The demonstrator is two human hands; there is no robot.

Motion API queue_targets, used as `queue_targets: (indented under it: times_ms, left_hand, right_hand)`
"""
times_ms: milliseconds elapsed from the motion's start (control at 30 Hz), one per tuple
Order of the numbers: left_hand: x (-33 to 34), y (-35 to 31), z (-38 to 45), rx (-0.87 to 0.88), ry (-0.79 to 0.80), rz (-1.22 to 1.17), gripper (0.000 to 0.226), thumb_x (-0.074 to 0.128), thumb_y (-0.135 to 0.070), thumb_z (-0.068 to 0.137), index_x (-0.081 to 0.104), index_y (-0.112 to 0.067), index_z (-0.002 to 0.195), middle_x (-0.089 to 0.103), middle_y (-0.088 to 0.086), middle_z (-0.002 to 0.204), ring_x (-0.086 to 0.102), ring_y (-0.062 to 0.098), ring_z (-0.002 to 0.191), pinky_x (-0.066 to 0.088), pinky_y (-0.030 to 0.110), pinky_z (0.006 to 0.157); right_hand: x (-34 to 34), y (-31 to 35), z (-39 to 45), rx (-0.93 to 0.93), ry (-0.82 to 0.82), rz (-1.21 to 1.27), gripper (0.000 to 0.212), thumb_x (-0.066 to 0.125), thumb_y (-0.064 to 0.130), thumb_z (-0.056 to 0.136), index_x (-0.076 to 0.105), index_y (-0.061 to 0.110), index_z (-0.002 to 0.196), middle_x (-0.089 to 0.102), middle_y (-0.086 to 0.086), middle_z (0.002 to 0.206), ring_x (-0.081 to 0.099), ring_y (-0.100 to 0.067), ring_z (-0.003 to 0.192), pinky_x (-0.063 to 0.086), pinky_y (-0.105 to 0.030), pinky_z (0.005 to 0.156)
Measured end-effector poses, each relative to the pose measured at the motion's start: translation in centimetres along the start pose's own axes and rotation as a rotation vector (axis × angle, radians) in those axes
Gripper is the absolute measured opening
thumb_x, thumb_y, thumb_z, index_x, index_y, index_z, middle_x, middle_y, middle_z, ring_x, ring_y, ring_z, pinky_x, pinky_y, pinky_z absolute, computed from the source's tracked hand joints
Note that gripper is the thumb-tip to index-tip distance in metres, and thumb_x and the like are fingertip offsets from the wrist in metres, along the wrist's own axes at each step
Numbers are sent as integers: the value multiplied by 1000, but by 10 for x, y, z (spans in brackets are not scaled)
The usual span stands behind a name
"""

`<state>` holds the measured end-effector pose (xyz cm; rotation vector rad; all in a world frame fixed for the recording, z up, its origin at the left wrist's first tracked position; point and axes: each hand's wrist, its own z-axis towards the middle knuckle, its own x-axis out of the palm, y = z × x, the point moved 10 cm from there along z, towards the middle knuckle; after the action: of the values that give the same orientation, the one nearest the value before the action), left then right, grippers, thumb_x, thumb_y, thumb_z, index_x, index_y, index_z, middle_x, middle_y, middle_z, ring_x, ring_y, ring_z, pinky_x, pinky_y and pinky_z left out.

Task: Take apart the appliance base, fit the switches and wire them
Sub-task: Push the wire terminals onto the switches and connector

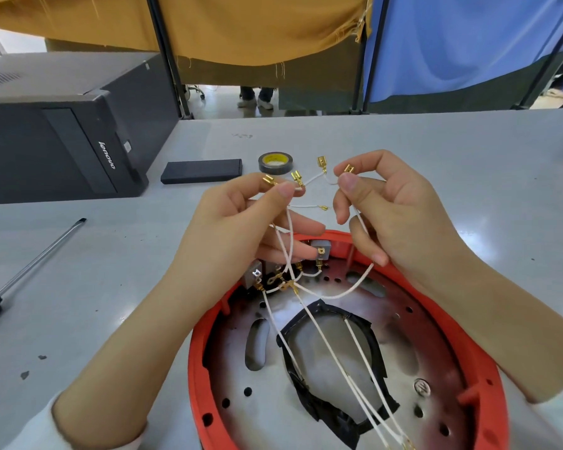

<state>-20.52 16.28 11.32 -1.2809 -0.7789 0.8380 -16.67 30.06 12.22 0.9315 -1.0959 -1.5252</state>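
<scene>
The appliance base (197, 362), a red ring around a perforated metal plate, lies open at the near table edge. Two grey switches (320, 250) (253, 276) sit at its far rim with brass terminals and short white jumpers. Several white wires (322, 339) with brass spade connectors rise from the base. My left hand (238, 228) pinches a bunch of these wires between thumb and forefinger above the switches. My right hand (394, 216) pinches one wire just below its brass connector (348, 168), and a loop of it hangs down to the switches.
A long screwdriver (36, 261) lies on the grey table at the left. A roll of tape (275, 162) and a flat black box (202, 170) lie beyond my hands. A black computer case (56, 138) stands at the far left. Curtains hang behind the table.
</scene>
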Motion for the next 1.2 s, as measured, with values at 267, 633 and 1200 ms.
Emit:
queue_targets:
  times_ms: [267,633,1200]
  left_hand:
    - [5,13,1,-138,83,-161,17,52,-22,93,61,-7,94,74,16,76,71,21,54,54,22,46]
    - [2,10,2,-113,88,-142,17,49,-18,98,60,-6,94,76,9,82,71,22,55,55,24,47]
    - [13,17,-3,-192,186,-127,14,46,-12,99,58,-6,96,76,12,87,72,21,57,57,25,49]
  right_hand:
    - [6,-12,0,97,63,-11,14,48,19,98,55,12,108,61,0,58,42,-14,27,31,-16,35]
    - [16,-22,-10,318,150,88,27,58,27,87,62,5,102,73,-8,75,66,-17,49,52,-19,47]
    - [-3,-9,-21,222,-57,-146,19,46,10,99,63,5,96,53,2,54,31,-10,31,26,-20,37]
